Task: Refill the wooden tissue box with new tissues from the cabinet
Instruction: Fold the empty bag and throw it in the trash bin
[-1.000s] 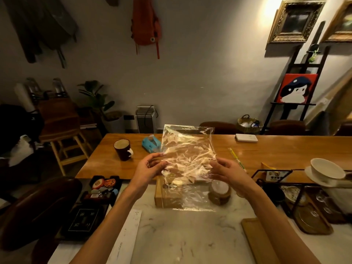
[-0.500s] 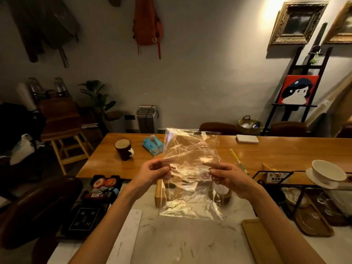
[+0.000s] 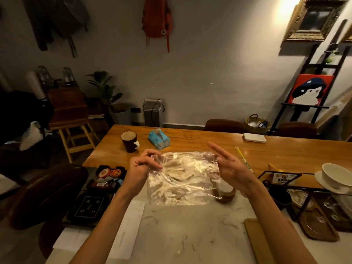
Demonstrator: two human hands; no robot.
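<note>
While both hands hover over the marble table, a clear plastic wrapper stretches between them.

Beyond its far edge runs a wooden table carrying a dark mug and a blue tissue pack. The left hand has its grip pinched closed on the wrapper's upper left corner; the right hand spreads its fingers wide, palm against the wrapper's right edge, gripping nothing. Whether the wooden tissue box sits behind the wrapper cannot be told.
</note>
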